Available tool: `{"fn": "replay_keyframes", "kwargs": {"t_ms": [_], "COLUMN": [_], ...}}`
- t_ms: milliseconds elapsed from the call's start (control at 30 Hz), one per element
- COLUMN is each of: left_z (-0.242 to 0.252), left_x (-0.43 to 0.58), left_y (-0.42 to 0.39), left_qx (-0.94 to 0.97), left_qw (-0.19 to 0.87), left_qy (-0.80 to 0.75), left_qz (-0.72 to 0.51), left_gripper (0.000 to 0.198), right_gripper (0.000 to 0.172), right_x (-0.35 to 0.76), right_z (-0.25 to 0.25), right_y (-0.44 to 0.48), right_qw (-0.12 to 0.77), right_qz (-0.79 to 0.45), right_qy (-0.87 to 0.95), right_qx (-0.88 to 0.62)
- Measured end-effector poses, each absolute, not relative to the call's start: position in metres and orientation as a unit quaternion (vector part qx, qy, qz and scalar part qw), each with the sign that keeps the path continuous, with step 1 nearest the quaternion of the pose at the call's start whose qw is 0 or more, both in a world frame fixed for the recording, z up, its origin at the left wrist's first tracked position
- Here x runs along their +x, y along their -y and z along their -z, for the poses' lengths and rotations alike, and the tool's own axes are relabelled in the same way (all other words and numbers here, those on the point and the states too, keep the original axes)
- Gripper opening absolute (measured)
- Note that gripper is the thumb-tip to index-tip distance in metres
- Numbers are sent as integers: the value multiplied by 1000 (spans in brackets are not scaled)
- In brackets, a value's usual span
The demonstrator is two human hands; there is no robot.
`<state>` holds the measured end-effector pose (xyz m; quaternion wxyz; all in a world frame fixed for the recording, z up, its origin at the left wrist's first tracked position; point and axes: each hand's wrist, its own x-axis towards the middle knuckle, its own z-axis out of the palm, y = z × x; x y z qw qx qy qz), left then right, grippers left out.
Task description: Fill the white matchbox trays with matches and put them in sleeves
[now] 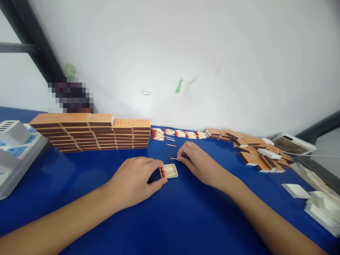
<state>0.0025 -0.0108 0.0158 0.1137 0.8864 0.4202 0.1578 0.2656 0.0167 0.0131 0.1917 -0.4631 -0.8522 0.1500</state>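
Observation:
A small white matchbox tray (176, 173) lies on the blue table, filled with red-tipped matches (169, 170). My left hand (139, 180) grips its left end between thumb and fingers. Just right of the tray, my right hand (193, 160) pinches a single match (173, 158) close to the tabletop, its dark head pointing left. Behind it lies another loose match (170, 145). Farther back, several small piles of matches (157, 134) sit in a row near the wall, heads mostly to the left.
Stacked matchboxes (101, 132) form a wall at the back left. A jumbled heap of matchboxes (252, 148) lies at the right, near a pale rectangular device (293, 144). White trays (321, 205) rest at the right edge. At far left stands a power strip (16, 166) with plugs.

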Motion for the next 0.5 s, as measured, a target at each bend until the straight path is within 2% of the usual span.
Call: {"fn": "replay_keyframes", "kwargs": {"t_ms": [133,300,500], "left_z": [-16,-18,-19], "left_x": [3,3,4], "left_y": [11,11,10], "left_qx": [884,883,879], "left_qw": [122,125,133], "left_qy": [-421,-426,-427], "left_qz": [-163,-155,-163], "left_gripper": [23,19,24], "right_gripper": [14,10,5], "right_x": [254,242,252], "right_z": [-24,-27,-22], "right_y": [-2,12,-21], "right_qw": [218,187,268], "right_qz": [-163,-164,-171], "right_qy": [856,870,823], "right_qx": [-440,-425,-471]}}
